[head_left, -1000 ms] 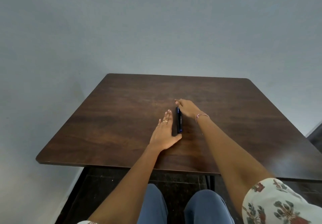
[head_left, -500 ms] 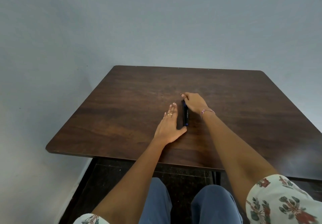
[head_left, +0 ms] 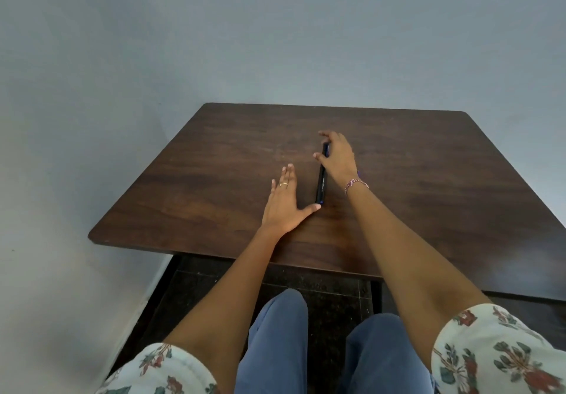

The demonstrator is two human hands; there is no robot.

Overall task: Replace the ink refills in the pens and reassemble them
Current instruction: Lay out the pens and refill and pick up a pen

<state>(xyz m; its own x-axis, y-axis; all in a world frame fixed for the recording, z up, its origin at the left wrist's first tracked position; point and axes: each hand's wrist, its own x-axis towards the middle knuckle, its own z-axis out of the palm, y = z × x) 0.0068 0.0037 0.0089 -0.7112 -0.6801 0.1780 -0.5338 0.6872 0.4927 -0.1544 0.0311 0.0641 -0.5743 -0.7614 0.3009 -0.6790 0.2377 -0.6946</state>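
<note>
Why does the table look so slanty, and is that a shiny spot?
Head view: the wide lens stretches the table, its sides splaying outward; yes, a soft sheen lies on the wood between the arms near the front edge; shadows are faint; print on the dark pens under the right hand is too small to read.

Dark wooden table [head_left: 214, 179], rounded corners, lies under the fingers [head_left: 288, 176]. Blue-grey wall [head_left: 275, 41] beyond the fingertips and off to their left. Dark speckled floor [head_left: 330, 298] below the table's near edge, well back from the fingers. Blue trousers [head_left: 275, 347] and floral sleeves [head_left: 490, 357] further back still, on the seated person.
</note>
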